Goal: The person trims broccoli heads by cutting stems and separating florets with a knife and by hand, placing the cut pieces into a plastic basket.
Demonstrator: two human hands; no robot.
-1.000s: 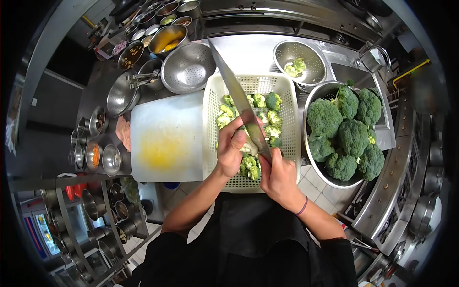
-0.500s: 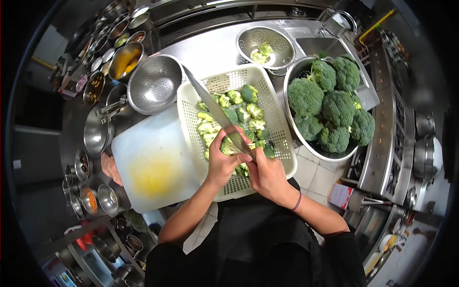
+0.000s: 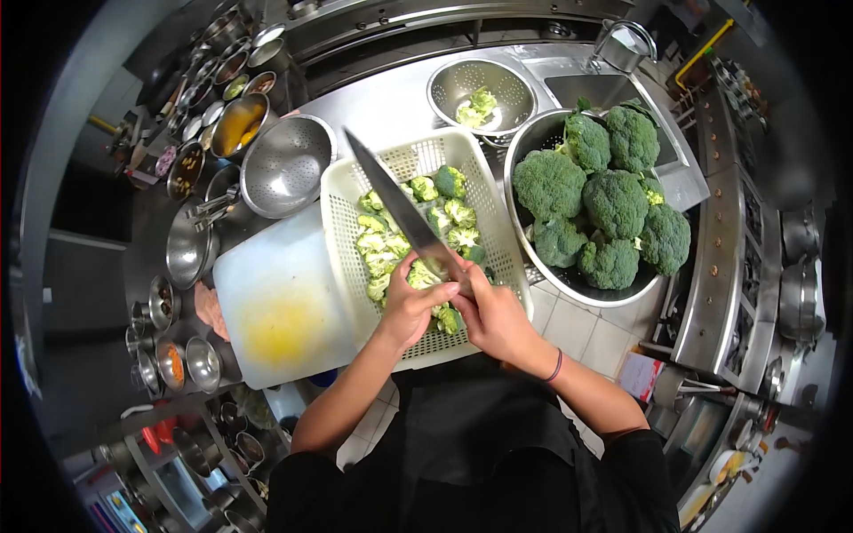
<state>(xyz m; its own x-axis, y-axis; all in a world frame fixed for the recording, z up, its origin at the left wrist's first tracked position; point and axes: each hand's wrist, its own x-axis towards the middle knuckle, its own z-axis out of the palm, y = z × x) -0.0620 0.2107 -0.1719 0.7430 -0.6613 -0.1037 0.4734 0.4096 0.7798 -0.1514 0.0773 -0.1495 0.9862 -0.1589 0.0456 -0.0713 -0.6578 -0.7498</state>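
My right hand [image 3: 499, 324] grips a large kitchen knife [image 3: 391, 197]. Its handle is hidden in the fingers, and the blade slants up and to the left across the basket. Close against it, my left hand [image 3: 409, 307] is closed, thumb toward the blade, around a broccoli floret [image 3: 424, 274] that the knife partly covers. Both hands are over the near part of a cream perforated plastic basket [image 3: 338, 213], where cut broccoli florets [image 3: 378, 244] lie.
Right of the basket, a big metal colander [image 3: 569, 296] is piled with whole broccoli heads [image 3: 615, 202]. A colander with pale green scraps [image 3: 477, 107] stands behind. To the left are a yellow-stained white cutting board [image 3: 267, 258], another metal colander [image 3: 289, 169] and several bowls.
The view has shifted slightly, so the basket and colanders sit a little further left. The knife blade has tilted and looks darker. Both hands keep nearly the same grip.
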